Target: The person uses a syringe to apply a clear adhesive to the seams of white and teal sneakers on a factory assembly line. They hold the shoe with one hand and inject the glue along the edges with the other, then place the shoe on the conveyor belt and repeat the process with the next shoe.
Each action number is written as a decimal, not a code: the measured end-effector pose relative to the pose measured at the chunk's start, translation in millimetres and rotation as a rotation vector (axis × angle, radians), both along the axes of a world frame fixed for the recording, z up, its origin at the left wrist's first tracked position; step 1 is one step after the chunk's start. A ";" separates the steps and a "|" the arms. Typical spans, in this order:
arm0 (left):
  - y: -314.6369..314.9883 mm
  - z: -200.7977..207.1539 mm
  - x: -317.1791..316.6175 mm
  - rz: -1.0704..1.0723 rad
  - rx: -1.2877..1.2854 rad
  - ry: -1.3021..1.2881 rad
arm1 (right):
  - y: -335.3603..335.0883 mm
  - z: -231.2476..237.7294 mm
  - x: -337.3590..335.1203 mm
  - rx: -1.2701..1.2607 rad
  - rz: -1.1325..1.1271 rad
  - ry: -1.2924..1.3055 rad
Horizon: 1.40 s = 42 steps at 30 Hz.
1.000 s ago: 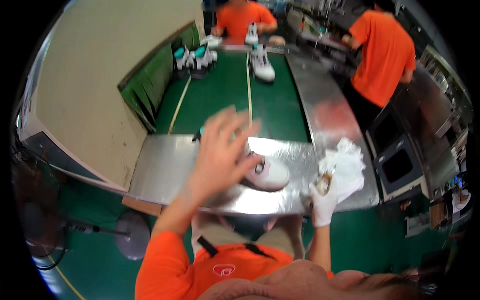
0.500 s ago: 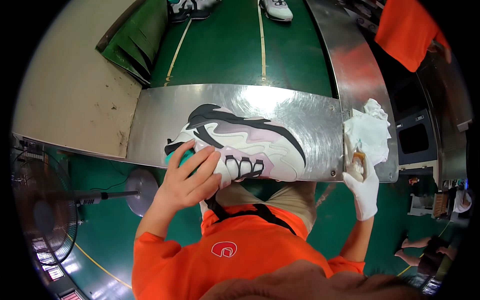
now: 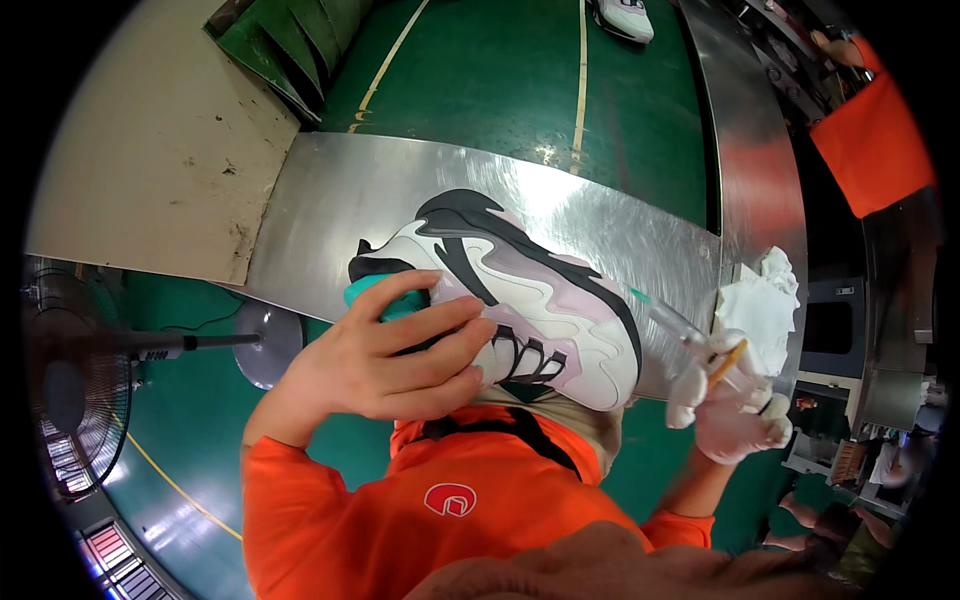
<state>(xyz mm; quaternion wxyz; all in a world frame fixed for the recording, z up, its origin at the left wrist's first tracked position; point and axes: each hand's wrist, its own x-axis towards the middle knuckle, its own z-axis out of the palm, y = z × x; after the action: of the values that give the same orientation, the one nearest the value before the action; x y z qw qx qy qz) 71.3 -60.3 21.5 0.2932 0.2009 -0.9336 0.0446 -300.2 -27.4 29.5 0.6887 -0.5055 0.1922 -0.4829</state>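
Note:
A white, pale pink and black sneaker [image 3: 545,290] lies on its side on the metal shelf [image 3: 330,200], toe to the right, its thick sole facing away from me. My bare left hand [image 3: 410,350] grips it at the collar and tongue, fingers over the teal lining. In its white glove, my right hand [image 3: 730,400] holds a clear syringe-like tube [image 3: 675,322] with a green tip. That tip points at the sole edge near the toe; whether it touches I cannot tell. A thin amber piece [image 3: 727,363] shows among the gloved fingers.
Crumpled white cloth or paper [image 3: 762,305] lies on the right-hand metal ledge. Beyond the shelf runs a green belt [image 3: 480,90] carrying another sneaker [image 3: 625,18]. A cream panel [image 3: 150,170] stands left, with a fan [image 3: 75,390] below it. Someone in orange [image 3: 870,145] is at the far right.
My right hand has lifted off the white cloth and come toward the sneaker's toe with the tube pointing out. My left hand keeps hold of the sneaker. The view has shifted.

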 end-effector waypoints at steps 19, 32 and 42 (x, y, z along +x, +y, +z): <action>-8.9 8.4 -5.1 0.014 0.071 0.023 | -53.6 -17.9 43.7 0.368 0.087 -0.030; -9.9 11.6 -5.2 0.023 0.086 0.013 | -52.2 -4.6 43.9 0.402 0.002 0.100; -8.6 10.8 -5.8 0.026 0.092 -0.015 | -52.5 11.6 33.3 0.418 0.029 0.199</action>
<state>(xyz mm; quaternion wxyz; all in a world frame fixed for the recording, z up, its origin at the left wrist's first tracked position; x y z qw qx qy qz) 65.5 -68.9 32.3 0.2761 0.2259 -0.9342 0.0071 -266.8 -79.9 41.1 0.7630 -0.3998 0.3476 -0.3705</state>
